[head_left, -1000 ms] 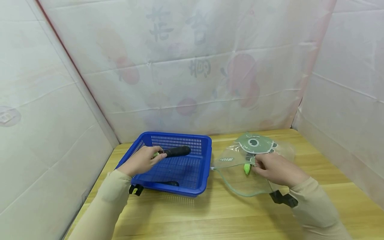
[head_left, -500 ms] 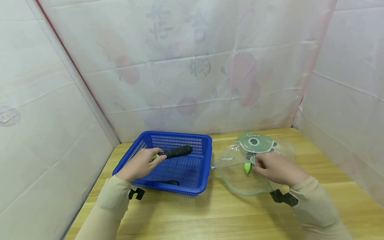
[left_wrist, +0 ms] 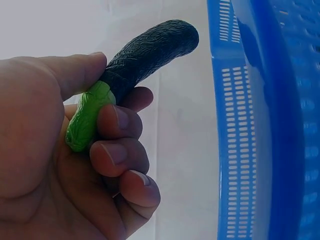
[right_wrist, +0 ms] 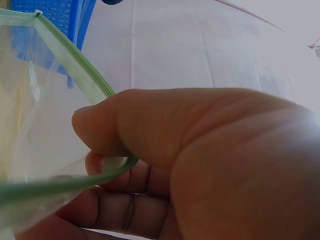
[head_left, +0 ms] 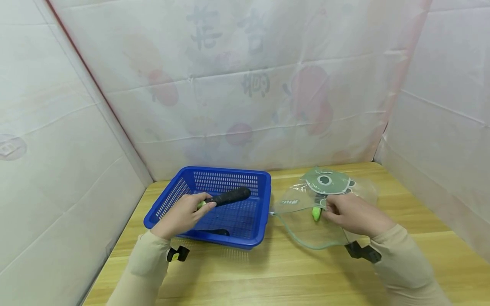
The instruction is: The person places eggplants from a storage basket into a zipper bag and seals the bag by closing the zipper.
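Note:
My left hand [head_left: 187, 214] grips a dark eggplant [head_left: 231, 196] by its green stem end, over the blue basket [head_left: 265, 212]. In the left wrist view, thumb and fingers curl round the eggplant's green cap, and its dark body points up and away, beside the basket. A second dark eggplant [head_left: 219, 232] lies low in the basket, partly hidden by the near rim. At the right, my right hand [head_left: 354, 214] pinches the green-edged mouth of a clear zip bag [head_left: 292, 203], holding it open. A bright green piece [head_left: 316, 213] shows at the bag's mouth, next to the fingers.
Both the basket and the bag rest on a wooden table [head_left: 252, 280]. A printed cloth wall [head_left: 229, 106] stands close behind them, with pale walls at left and right. The bag's slider end [head_left: 272, 213] lies right by the basket's right side.
My left hand has moved a little to the right and toward me with the eggplant. The right hand and bag have stayed in place.

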`<state>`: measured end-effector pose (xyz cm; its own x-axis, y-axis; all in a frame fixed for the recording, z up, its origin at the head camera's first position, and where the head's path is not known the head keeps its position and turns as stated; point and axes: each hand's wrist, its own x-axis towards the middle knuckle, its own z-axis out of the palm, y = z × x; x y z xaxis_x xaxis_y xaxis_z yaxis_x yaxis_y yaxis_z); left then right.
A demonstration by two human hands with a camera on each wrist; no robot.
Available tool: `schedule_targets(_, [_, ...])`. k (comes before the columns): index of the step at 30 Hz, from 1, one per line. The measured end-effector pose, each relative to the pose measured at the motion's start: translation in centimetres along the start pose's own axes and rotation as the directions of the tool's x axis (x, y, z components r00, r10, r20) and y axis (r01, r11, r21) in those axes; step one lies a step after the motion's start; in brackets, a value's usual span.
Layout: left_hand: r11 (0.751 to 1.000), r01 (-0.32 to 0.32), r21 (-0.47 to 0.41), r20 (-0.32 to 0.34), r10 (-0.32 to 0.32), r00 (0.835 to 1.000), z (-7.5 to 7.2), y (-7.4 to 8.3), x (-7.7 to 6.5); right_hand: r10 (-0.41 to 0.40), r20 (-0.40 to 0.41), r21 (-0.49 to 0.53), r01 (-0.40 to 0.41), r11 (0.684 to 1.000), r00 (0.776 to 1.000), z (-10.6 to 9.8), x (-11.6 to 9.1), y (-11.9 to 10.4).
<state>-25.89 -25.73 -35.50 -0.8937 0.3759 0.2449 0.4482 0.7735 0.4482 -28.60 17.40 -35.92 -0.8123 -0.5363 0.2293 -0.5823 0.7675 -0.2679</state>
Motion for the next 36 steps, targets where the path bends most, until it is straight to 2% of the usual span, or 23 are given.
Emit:
schedule_targets(14, [0.995,-0.048,-0.084,-0.020,0.046,0.999,1.5,1.1,-0.4,0.010,0.024,0.015,-0.010,1.000,1.000,0.0,-0.3,-0.1])
schedule_targets(24, [0.989,-0.036,-0.142,-0.025,0.033,0.999,2.6,2.3,-0.4,-0.010,0.011,0.002,0.010,1.000,1.000,-0.1,-0.2,0.2])
schedule_targets(30, [0.987,-0.070,-0.147,-0.026,0.067,0.997,3.2,3.0,-0.1,-0.025,-0.013,-0.018,0.025,1.000,1.000,-0.1,-0.6,0.6])
schedule_targets(36, [0.985,-0.063,-0.159,-0.009,0.062,0.998,3.7,4.1,0.0,-0.039,-0.030,-0.032,0.038,0.999,0.999,-0.2,-0.7,0.8])
